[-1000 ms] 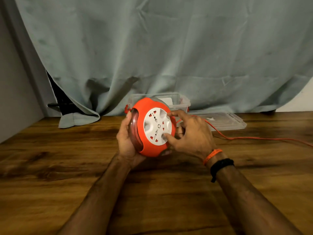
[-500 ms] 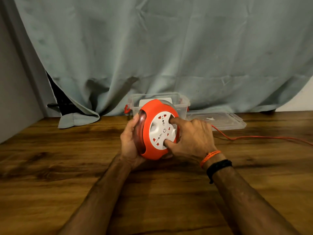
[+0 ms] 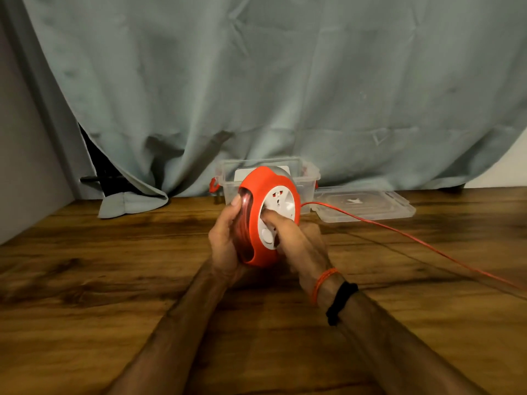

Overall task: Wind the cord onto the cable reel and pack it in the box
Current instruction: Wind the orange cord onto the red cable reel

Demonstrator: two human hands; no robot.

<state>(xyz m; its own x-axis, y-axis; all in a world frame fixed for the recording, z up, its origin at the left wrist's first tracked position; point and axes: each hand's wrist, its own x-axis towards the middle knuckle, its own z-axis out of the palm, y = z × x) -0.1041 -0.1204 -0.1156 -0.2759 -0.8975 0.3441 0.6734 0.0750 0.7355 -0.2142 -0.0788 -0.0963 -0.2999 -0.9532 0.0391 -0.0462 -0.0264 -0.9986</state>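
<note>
An orange cable reel (image 3: 256, 192) with a white socket face is held upright above the wooden table (image 3: 114, 280). My left hand (image 3: 225, 243) grips its clear left side, where orange windings show. My right hand (image 3: 296, 240) has its fingers hooked into the white face, blurred by motion. A thin orange cord (image 3: 399, 233) runs from the reel's right side across the table and off the right edge. A clear plastic box (image 3: 308, 178) with orange latches stands open right behind the reel. Its clear lid (image 3: 368, 203) lies flat to the right.
A grey-green curtain (image 3: 285, 81) hangs along the back of the table, its hem resting at the left. A grey wall (image 3: 22, 166) closes the left side. Bare wood lies in front of and beside my arms.
My right hand has turned the white face, dropping from its upper right to its lower part. The reel has swung to face more rightward, and the cord now stretches taut and lower.
</note>
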